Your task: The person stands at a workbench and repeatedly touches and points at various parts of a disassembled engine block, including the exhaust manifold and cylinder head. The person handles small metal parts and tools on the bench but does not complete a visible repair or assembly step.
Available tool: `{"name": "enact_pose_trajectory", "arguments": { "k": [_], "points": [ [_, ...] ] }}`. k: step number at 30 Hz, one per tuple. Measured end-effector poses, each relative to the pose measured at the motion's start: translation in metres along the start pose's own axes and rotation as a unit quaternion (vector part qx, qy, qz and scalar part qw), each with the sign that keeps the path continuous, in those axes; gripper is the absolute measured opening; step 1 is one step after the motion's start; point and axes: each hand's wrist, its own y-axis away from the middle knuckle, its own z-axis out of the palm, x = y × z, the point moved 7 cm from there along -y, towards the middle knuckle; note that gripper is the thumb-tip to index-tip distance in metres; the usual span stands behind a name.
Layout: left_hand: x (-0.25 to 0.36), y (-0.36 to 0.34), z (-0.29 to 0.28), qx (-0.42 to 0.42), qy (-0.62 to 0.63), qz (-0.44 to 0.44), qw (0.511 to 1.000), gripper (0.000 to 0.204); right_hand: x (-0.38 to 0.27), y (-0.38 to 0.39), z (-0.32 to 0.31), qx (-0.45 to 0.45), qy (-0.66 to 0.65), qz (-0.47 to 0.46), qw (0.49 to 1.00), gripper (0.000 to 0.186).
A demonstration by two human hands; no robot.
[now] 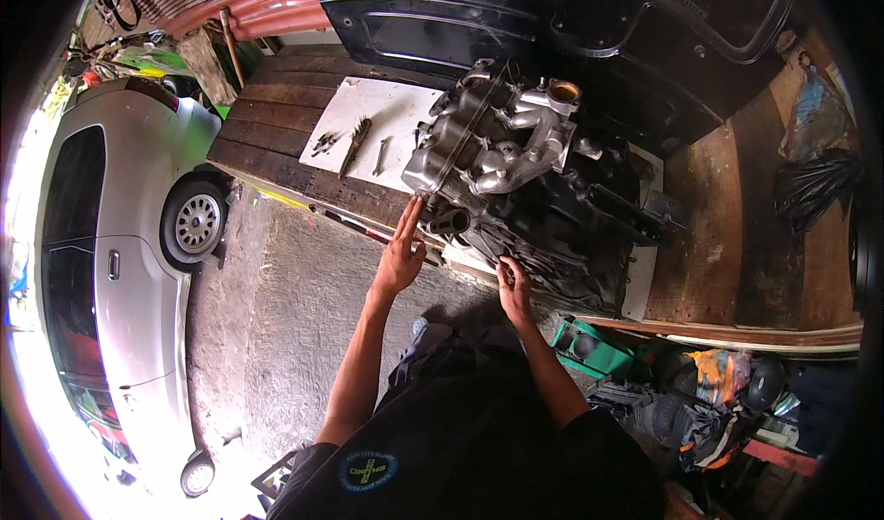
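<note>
A car engine [516,179] lies on a wooden bench, with a silver cover [444,156] on its left and a branched metal intake manifold [543,147] on top. My left hand [400,260] reaches to its near left corner, fingers stretched out with the tips at the cover's lower end. Close to those fingers is a round dark pipe opening [450,222]. My right hand [516,292] rests at the engine's near side, fingers loosely bent and apart, tips by the dark lower parts. Neither hand shows anything held. Whether the fingertips press on the metal is hard to tell.
Left of the engine, a white board [336,105] carries a wrench [380,156], a dark long tool [354,147] and small bolts [324,140]. Black panels [442,23] stand behind the bench [267,119]. A silver car [138,244] is at left, a green crate [589,347] at lower right.
</note>
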Motion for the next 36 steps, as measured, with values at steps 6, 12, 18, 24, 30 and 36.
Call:
{"name": "enact_pose_trajectory", "arguments": {
  "k": [6,12,18,24,30,36],
  "points": [
    [0.001,0.001,0.001,-0.020,0.048,-0.043,0.998,0.085,0.011,-0.001,0.001,-0.018,0.013,0.027,0.999,0.025],
    [-0.003,0.000,0.001,-0.009,0.019,-0.010,1.000,0.086,0.020,-0.006,0.003,-0.035,-0.016,0.046,0.998,0.025],
    [-0.003,0.000,0.002,-0.006,0.007,0.008,1.000,0.086,0.023,-0.003,0.006,-0.058,0.023,0.046,0.997,0.023],
    [-0.003,0.001,-0.003,-0.011,0.020,0.002,1.000,0.086,-0.012,-0.002,-0.005,-0.027,0.147,0.040,0.988,0.022],
    [0.002,0.000,-0.005,-0.007,0.011,0.042,0.999,0.087,-0.049,-0.004,-0.024,0.082,0.274,-0.109,0.952,0.018],
    [-0.004,0.000,-0.006,-0.007,0.040,0.032,0.999,0.085,-0.171,-0.045,-0.037,-0.079,0.441,-0.126,0.885,0.019]
  ]
}}
